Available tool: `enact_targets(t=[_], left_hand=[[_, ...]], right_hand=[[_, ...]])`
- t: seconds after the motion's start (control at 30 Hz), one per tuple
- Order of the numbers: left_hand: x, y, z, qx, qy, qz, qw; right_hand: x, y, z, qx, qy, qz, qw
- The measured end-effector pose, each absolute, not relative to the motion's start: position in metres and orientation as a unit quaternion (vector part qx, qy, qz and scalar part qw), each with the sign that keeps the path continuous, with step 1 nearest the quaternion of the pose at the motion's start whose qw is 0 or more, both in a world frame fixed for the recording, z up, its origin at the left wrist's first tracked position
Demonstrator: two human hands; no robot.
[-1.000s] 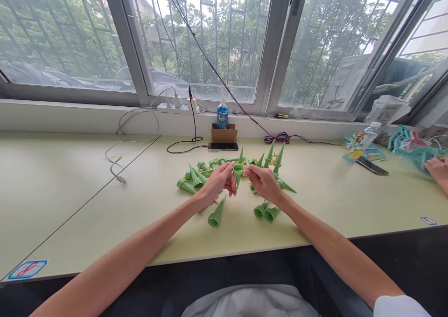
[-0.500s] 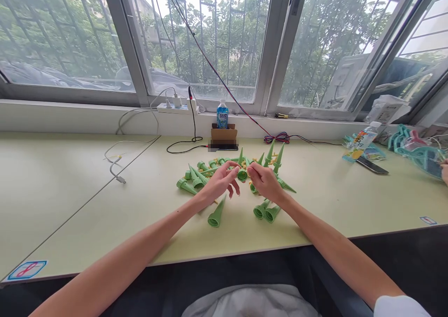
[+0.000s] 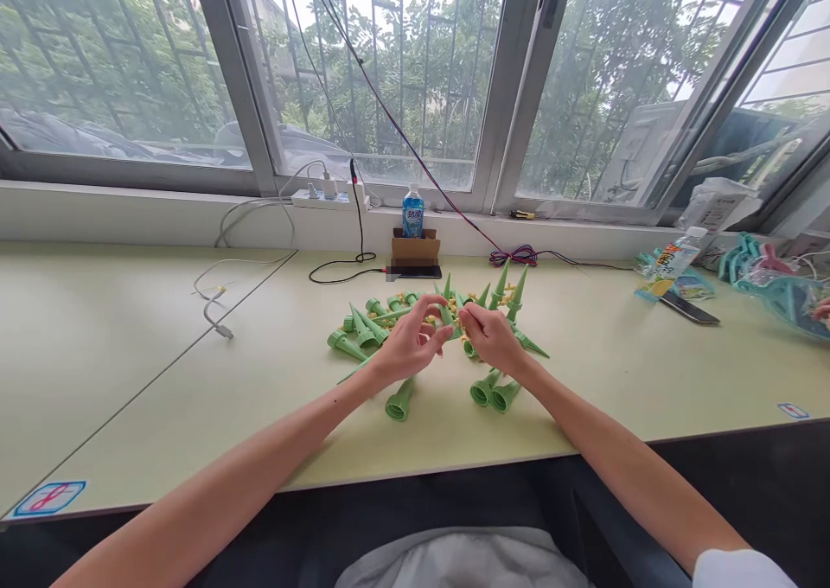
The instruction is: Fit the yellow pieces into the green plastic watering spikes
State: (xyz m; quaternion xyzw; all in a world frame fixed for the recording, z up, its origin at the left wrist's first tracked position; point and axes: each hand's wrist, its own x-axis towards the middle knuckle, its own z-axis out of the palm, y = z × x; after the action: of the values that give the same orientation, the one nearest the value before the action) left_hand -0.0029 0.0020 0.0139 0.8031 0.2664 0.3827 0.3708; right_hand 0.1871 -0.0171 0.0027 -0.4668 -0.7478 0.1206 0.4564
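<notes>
Between my hands is a green plastic plant watering spike (image 3: pixel 447 315), tilted, with its narrow end upward. My left hand (image 3: pixel 415 341) has its curved index finger and thumb at either end of this spike. My right hand (image 3: pixel 491 337) is closed in a pinch right beside it; what lies inside those fingers is hidden. More green spikes lie around both hands: one (image 3: pixel 399 402) below my left hand, a pair (image 3: pixel 493 393) below my right, and several (image 3: pixel 363 333) to the left. Small yellow parts (image 3: pixel 509 288) show among the spikes behind my right hand.
A blue-liquid bottle (image 3: pixel 412 212) stands behind a cardboard box (image 3: pixel 415 246) and dark phone (image 3: pixel 415 271). Cables (image 3: pixel 224 333) lie left. A drink bottle (image 3: pixel 671 264), another phone (image 3: pixel 691 309) and teal hangers (image 3: pixel 778 290) are right, beside another person's hand (image 3: pixel 822 309).
The spike between my hands has turned from its open end facing me to a tilted side view. My left hand's fingers have shifted around it. My right hand has barely moved.
</notes>
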Motion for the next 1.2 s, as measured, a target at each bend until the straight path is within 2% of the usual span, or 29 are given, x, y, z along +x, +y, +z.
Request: enact_targets(t=[0.2,0.5,0.77,0.93,1.2], left_hand=[[-0.0017,0.0012,0.0135,0.831,0.276,0.392,0.282],[-0.0004,0.0019,0.0095,0.851,0.260,0.397,0.224],[0.0011,0.0033,0.0055,0.842,0.247,0.423,0.226],[0.0030,0.0040,0.0060,0.817,0.235,0.451,0.271],[0.0032,0.0057,0.0109,0.793,0.320,0.444,0.267]], right_hand=[[0.1873,-0.0170,0.0014,-0.472,-0.751,0.113,0.447],[0.1877,-0.0154,0.0004,-0.472,-0.757,0.102,0.440],[0.1846,-0.0184,0.0003,-0.466,-0.750,0.109,0.457],[0.1844,-0.0193,0.0012,-0.466,-0.745,0.118,0.463],[0.1853,-0.0196,0.0022,-0.469,-0.732,0.104,0.483]])
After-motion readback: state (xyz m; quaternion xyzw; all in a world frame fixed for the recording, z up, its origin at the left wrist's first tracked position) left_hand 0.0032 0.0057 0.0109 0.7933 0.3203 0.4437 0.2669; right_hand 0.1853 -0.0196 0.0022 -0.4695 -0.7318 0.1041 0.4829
